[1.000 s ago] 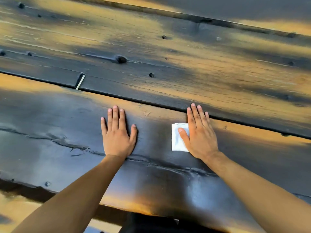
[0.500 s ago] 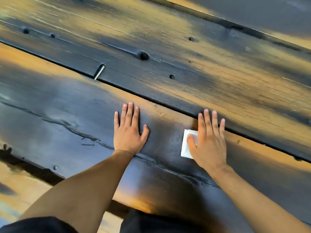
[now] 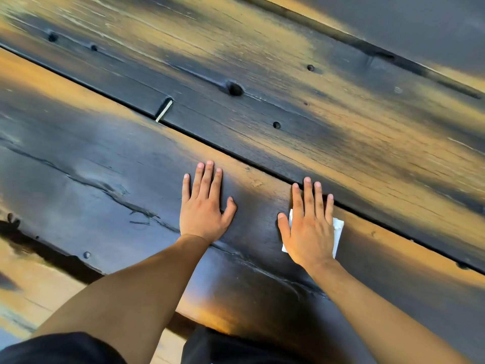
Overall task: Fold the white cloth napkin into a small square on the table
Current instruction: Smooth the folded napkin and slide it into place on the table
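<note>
1. Right hand (image 3: 309, 227): flat, fingers straight and together, pressing on the napkin.
2. Napkin (image 3: 338, 231): white cloth, small folded square, mostly covered; corners show either side of the right hand.
3. Left hand (image 3: 203, 206): flat, fingers straight, on bare wood left of the napkin.
4. Tabletop (image 3: 105, 158): dark weathered planks, cracked, knotted; seam just beyond the napkin.

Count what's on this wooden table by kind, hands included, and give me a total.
Hands: 2, the left hand flat on the bare table, the right hand flat on the napkin.
White folded napkin: 1, mostly hidden under the right hand.
Small pale stick lying by the plank gap: 1; what it is cannot be told.
Total: 4
</note>
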